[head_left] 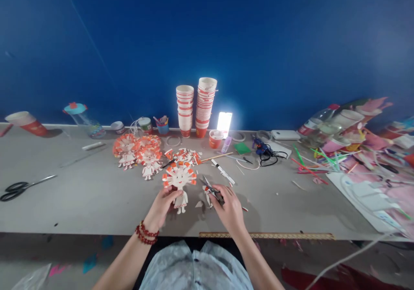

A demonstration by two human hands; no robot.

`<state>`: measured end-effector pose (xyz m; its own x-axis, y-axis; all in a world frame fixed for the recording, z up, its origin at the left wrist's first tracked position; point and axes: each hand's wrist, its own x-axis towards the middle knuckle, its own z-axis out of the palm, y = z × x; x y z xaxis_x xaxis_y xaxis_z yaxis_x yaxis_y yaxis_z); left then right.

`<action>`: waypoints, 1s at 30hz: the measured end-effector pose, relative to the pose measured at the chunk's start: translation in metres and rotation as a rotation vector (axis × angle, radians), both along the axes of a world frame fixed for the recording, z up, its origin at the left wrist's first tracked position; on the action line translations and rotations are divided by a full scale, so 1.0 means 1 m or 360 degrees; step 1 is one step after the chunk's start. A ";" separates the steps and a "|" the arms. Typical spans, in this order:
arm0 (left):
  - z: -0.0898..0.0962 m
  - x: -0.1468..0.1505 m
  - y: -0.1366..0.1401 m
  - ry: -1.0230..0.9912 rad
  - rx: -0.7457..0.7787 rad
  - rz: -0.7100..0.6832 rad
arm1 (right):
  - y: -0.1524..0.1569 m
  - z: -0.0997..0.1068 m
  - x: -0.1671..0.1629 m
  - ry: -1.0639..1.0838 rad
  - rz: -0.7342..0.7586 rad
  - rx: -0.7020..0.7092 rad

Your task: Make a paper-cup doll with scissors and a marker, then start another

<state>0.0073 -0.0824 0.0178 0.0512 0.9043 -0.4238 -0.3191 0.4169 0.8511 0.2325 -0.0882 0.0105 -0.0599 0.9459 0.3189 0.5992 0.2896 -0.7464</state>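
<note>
My left hand (164, 204) pinches a cut-paper doll (180, 183) at its side; it has a drawn face, a fringe of white and orange strips round the head, and a dress. A pair of dark-handled scissors (211, 187) is in my right hand (229, 206), blades pointing up and left toward the doll but apart from it. White and red paper scraps (207, 197) lie by the scissors. Behind the doll is a heap of orange and white cuttings (186, 155). Several similar finished-looking dolls (149, 158) are grouped to its left.
Stacked paper cups (205, 107) stand against the blue wall, beside a lit phone (224, 123). Another pair of scissors (22, 188) lies far left. A white marker (224, 172) and a glue gun (258, 143) with its cord sit to the right. Craft scraps and bottles crowd the far right.
</note>
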 end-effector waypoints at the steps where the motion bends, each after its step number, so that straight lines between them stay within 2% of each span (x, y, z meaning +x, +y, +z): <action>1: 0.002 -0.001 0.004 -0.0008 -0.0026 -0.0041 | -0.001 0.000 0.004 -0.0178 0.0058 0.0073; 5: 0.009 0.005 0.016 0.0052 -0.0022 -0.0206 | -0.006 -0.001 0.006 -0.0635 0.0262 0.0135; 8: 0.011 0.000 0.014 0.0225 -0.0054 -0.0418 | -0.005 -0.007 0.013 -0.0748 0.0250 0.0116; 10: 0.010 -0.012 0.004 0.0478 -0.0039 -0.0535 | -0.002 -0.010 0.022 -0.0759 0.0217 0.0136; 13: 0.006 -0.032 -0.017 0.1127 0.0250 -0.0600 | 0.002 -0.013 0.038 -0.0685 0.0231 0.0193; 16: 0.009 -0.042 -0.026 0.1731 0.0806 -0.0498 | 0.008 -0.009 0.050 -0.0514 0.0295 0.0227; 18: 0.015 -0.042 -0.019 0.1885 0.1271 -0.0557 | 0.016 -0.004 0.055 -0.0410 0.0220 0.0259; 20: 0.020 -0.039 -0.003 0.1930 0.1677 -0.0827 | 0.027 0.001 0.059 -0.0432 0.0034 0.0302; 21: 0.022 -0.037 0.006 0.1964 0.1793 -0.0943 | 0.034 0.002 0.061 -0.0498 -0.0083 0.0312; 24: 0.019 -0.030 0.027 0.2043 0.1937 -0.1141 | 0.051 0.001 0.064 -0.0823 -0.0264 0.0219; 26: 0.014 -0.024 0.033 0.2082 0.1915 -0.1159 | 0.058 -0.003 0.065 -0.0919 -0.0261 0.0155; 30: 0.005 -0.013 0.029 0.2117 0.1815 -0.1093 | 0.061 -0.011 0.067 -0.0892 -0.0302 0.0117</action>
